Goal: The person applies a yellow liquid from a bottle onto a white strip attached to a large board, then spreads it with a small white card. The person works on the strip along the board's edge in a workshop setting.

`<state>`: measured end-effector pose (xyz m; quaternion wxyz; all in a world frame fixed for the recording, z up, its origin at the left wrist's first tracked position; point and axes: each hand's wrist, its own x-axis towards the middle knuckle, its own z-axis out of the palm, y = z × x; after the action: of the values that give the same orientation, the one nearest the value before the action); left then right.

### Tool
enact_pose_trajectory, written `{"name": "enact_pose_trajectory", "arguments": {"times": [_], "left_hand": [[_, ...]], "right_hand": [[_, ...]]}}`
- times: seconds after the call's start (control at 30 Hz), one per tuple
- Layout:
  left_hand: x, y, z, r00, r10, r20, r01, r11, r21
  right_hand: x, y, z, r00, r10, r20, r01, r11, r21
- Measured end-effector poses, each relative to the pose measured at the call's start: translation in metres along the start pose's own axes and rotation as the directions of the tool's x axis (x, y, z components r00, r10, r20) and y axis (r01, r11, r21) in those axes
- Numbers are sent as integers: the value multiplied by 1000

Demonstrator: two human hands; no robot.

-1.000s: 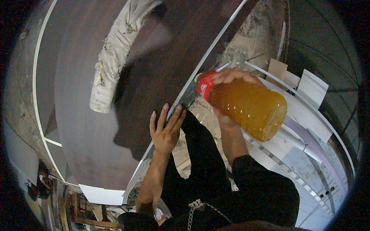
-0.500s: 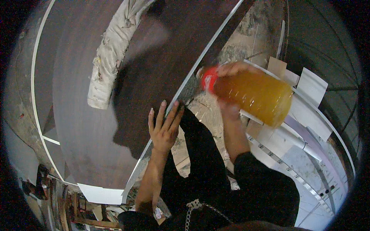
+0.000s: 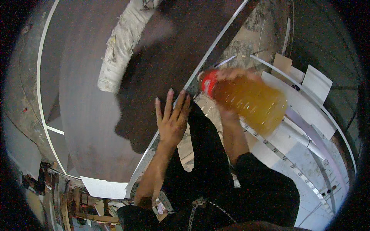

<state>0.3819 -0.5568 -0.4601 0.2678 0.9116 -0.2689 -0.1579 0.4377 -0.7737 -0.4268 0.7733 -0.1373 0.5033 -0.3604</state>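
Observation:
My left hand [image 3: 172, 125] rests palm down with its fingers spread on the near edge of a large dark brown board [image 3: 88, 127]. A pale edge strip [image 3: 216, 43] runs along that edge under my fingertips. My right hand [image 3: 236, 74] is wrapped round a plastic bottle [image 3: 260, 103] of amber liquid with a red band at its neck. The bottle lies tilted on its side, its narrow tip toward the board's edge, just right of my left hand. Whether the tip touches the edge cannot be made out; bottle and hand are blurred.
A long roll wrapped in worn white cloth [image 3: 117, 57] lies on the board. White panels [image 3: 318, 82], a patterned strip [image 3: 283, 158] and long pale strips lie at right. A white sheet [image 3: 104, 187] hangs at the board's lower corner, near wooden scraps [image 3: 98, 218] at lower left.
My left hand has slid a little up and right along the board's edge. The bottle has shifted slightly and its base tips lower. The whole view has moved a little.

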Motion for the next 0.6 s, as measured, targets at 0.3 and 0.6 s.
{"name": "enact_pose_trajectory", "arguments": {"times": [0.3, 0.6], "left_hand": [[-20, -18, 1, 992, 125, -17, -124, 991, 43], [-22, -18, -3, 994, 88, -62, -88, 996, 4]], "right_hand": [[65, -7, 25, 301, -662, 687, 946, 300, -125], [1, 32, -39, 514, -491, 703, 817, 531, -225]]}}
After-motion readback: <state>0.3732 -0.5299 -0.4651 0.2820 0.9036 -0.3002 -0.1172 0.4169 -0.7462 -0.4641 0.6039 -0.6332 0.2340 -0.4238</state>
